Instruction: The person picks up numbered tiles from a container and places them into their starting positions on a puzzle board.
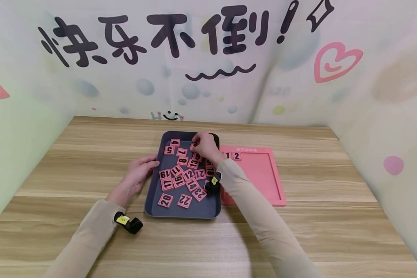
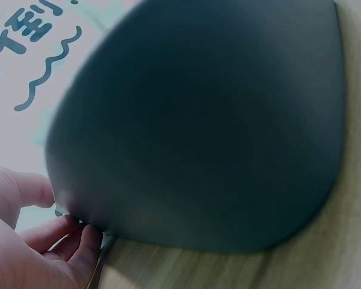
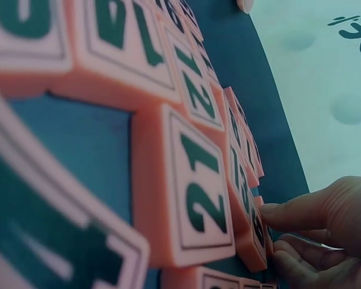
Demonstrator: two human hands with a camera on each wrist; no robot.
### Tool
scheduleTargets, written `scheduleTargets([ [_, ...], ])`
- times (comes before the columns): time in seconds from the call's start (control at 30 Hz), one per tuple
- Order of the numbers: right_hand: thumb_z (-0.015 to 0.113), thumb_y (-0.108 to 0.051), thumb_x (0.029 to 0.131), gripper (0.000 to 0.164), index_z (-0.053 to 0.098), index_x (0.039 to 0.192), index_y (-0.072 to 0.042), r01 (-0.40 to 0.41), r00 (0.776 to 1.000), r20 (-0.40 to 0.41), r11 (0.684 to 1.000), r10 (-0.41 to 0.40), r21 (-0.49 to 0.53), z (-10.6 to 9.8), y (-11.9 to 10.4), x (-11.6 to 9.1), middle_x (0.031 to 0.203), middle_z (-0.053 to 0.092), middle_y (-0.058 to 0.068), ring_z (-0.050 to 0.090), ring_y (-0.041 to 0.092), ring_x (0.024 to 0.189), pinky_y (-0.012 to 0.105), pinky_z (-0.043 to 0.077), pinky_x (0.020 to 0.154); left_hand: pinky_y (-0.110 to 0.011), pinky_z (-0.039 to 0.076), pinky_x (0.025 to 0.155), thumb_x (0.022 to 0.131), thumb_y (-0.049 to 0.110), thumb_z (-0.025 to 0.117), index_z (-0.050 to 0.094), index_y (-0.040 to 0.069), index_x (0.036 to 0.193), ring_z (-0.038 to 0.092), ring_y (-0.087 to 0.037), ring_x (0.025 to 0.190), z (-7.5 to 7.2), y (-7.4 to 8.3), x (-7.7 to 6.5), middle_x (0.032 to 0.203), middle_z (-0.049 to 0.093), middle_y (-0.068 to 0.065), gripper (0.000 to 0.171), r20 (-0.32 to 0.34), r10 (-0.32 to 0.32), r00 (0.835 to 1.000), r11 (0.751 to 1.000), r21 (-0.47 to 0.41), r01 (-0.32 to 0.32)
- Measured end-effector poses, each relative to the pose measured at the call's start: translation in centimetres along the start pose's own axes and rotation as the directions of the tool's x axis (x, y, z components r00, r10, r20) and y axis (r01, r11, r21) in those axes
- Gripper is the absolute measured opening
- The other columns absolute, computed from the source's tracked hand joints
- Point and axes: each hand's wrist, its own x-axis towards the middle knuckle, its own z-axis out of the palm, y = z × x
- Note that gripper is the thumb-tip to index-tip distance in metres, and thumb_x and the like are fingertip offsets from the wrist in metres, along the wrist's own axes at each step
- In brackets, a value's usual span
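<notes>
A dark grey tray (image 1: 194, 211) holds many pink square number tiles, among them the 20 tile (image 1: 165, 200) and the 22 tile (image 1: 184, 200). My left hand (image 1: 138, 172) grips the tray's left rim, thumb and curled fingers at its edge, also in the left wrist view (image 2: 36, 241). At the tray's far right, my right hand (image 1: 205, 146) pinches a number tile (image 1: 194, 146), its digit partly covered by the fingers. In the right wrist view the thumb and fingers (image 3: 322, 232) close on a tile behind the 21 tile (image 3: 201, 192).
Right beside the tray lies a pink frame board (image 1: 277, 179), with the 1 tile (image 1: 227, 155) and 2 tile (image 1: 236, 156) in its upper left. My right forearm crosses over the board. A printed cloth backdrop (image 1: 212, 96) stands behind the wooden table (image 1: 316, 231).
</notes>
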Motion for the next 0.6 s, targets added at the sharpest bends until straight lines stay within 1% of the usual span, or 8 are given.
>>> scheduleTargets([
  [0.1, 0.072, -0.01, 0.082, 0.025, 0.065, 0.104, -0.002, -0.002, 1.0, 0.007, 1.0, 0.002, -0.015, -0.09, 0.08, -0.11, 0.101, 0.063, 0.012, 0.059, 0.022, 0.086, 0.034, 0.051, 0.076, -0.025, 0.04, 0.097, 0.093, 0.006, 0.052, 0.041, -0.004, 0.137, 0.055, -0.006, 0.1, 0.05, -0.05, 0.02, 0.142, 0.04, -0.02, 0.047, 0.0, -0.002, 1.0, 1.0, -0.004, 0.002],
  [0.2, 0.073, -0.012, 0.082, 0.028, 0.065, 0.107, -0.002, -0.025, 1.0, 0.004, 0.999, 0.025, -0.033, -0.13, 0.16, -0.13, 0.105, 0.063, 0.013, 0.06, 0.023, 0.091, 0.035, 0.051, 0.08, -0.023, 0.041, 0.094, 0.093, 0.006, 0.052, 0.042, -0.004, 0.137, 0.055, -0.005, 0.098, 0.05, -0.09, 0.07, 0.142, 0.04, -0.019, 0.046, -0.002, -0.005, 1.0, 1.0, -0.005, 0.005],
  [0.33, 0.072, -0.015, 0.083, 0.032, 0.065, 0.111, -0.001, -0.05, 0.999, 0.011, 0.996, 0.051, -0.077, -0.16, 0.09, 0.0, 0.108, 0.064, 0.013, 0.061, 0.023, 0.093, 0.035, 0.051, 0.081, -0.024, 0.041, 0.096, 0.093, 0.006, 0.051, 0.042, -0.004, 0.137, 0.055, -0.005, 0.098, 0.09, -0.15, 0.15, 0.142, 0.04, -0.019, 0.046, 0.002, -0.005, 1.0, 1.0, -0.003, 0.005],
  [0.47, 0.071, -0.016, 0.084, 0.032, 0.066, 0.111, 0.0, -0.035, 0.999, 0.023, 0.993, 0.037, -0.109, -0.28, -0.03, 0.13, 0.108, 0.065, 0.014, 0.062, 0.023, 0.092, 0.035, 0.052, 0.08, -0.023, 0.041, 0.095, 0.093, 0.005, 0.052, 0.041, -0.004, 0.137, 0.055, -0.005, 0.098, 0.12, -0.11, 0.13, 0.142, 0.039, -0.02, 0.047, 0.001, -0.005, 1.0, 1.0, -0.015, 0.005],
  [0.6, 0.072, -0.017, 0.083, 0.03, 0.067, 0.108, 0.0, -0.017, 0.999, 0.027, 0.992, 0.02, -0.122, -0.41, 0.02, 0.15, 0.105, 0.066, 0.014, 0.062, 0.022, 0.089, 0.035, 0.052, 0.079, -0.022, 0.042, 0.094, 0.092, 0.005, 0.053, 0.041, -0.004, 0.137, 0.056, -0.005, 0.096, 0.11, -0.03, 0.08, 0.142, 0.039, -0.02, 0.047, -0.004, -0.006, 1.0, 1.0, -0.025, 0.006],
])
